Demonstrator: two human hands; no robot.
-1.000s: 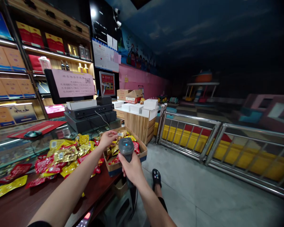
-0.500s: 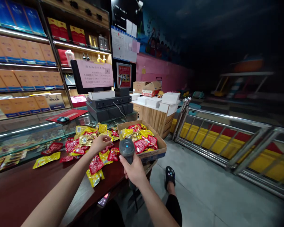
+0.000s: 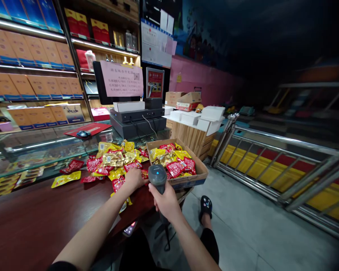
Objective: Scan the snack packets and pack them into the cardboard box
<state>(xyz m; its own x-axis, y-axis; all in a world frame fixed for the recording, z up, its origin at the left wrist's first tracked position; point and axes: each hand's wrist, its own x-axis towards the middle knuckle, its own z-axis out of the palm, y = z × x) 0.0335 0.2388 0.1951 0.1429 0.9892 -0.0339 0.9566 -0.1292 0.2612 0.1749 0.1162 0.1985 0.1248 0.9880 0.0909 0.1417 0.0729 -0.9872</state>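
Observation:
My right hand [image 3: 167,201] is wrapped round the handle of a dark handheld scanner [image 3: 157,176], its head up and a small blue light on top. My left hand [image 3: 134,178] reaches onto the near right side of a pile of red and yellow snack packets [image 3: 113,158]; its fingertips point down among them, and what they grip, if anything, is hidden. Just beyond the scanner, an open cardboard box [image 3: 202,177] holds more of the same packets. One yellow packet [image 3: 66,179] lies apart on the dark red table [image 3: 45,214].
A glass counter [image 3: 45,146] carries a mouse [image 3: 83,134] on a red mat. Behind the packets stands a dark register unit [image 3: 138,126] under a monitor [image 3: 121,81]. Boxed goods fill the shelves. A metal railing [image 3: 285,143] runs at right. A phone [image 3: 130,228] shows below the table edge.
My left hand has moved right and down from above the pile to the packets near the scanner. The view has shifted slightly; the scanner stays in my right hand.

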